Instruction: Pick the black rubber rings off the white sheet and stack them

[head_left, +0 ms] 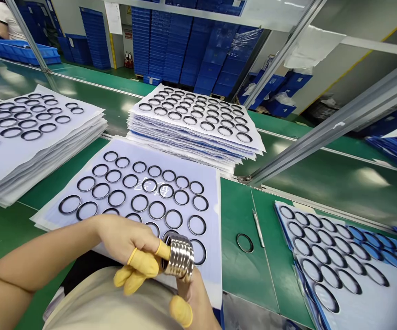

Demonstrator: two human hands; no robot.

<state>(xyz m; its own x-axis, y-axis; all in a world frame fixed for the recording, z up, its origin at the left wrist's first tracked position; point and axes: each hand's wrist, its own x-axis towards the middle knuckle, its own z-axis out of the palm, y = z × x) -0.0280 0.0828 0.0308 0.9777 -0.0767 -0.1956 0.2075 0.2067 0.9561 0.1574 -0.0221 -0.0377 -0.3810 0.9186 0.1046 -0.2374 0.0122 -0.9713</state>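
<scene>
A short stack of shiny metal rings (182,257) is held sideways between my hands, above the near edge of a white sheet (210,183). My left hand (129,243) comes in from the left with yellow finger cots on its fingers. One of its fingertips is at the stack's left end, and the other fingers are curled. My right hand (193,300) grips the stack from below and right; a yellow cot covers its thumb, and its other fingers are mostly hidden behind the rings. Dark-edged rings (157,210) lie in rough rows on the sheet under my hands.
Behind is a tall pile of sheets (184,142) topped with rings; another ring-covered pile (57,151) stands left. On the right are a single ring (245,243), a slim knife-like tool (258,229) and more ring-laden sheets (366,298). A metal post (294,142) slants across. A person (11,20) stands far left.
</scene>
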